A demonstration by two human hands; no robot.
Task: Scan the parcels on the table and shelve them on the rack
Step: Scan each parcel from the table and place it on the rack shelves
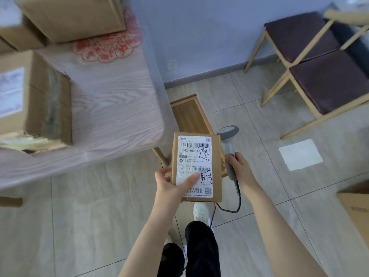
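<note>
two hands share the middle of the head view, out over the tiled floor and off the table's near corner. the left hand (171, 184) grips a small cardboard parcel (196, 166) by its lower left edge, with the thumb lying across the white shipping label (194, 156) and the other fingers curled behind. the parcel is held face up, and its barcodes and black handwriting can be read. the right hand (238, 166) is wrapped around the handle of a grey barcode scanner (228, 144), which stands just beside the parcel's right edge with its head behind the top corner. whether the two touch cannot be told. a black cable (237, 200) loops down from the handle.

on the left, the pale wood-grain table (111, 108) carries a large taped carton (40, 100), another carton (73, 17) farther back, and a red patterned mat (107, 47). a low wooden stool (188, 114) stands beyond the parcel. two dark-cushioned chairs (329, 82) stand at the right by the blue wall, and a further box (357, 208) shows at the right edge.
</note>
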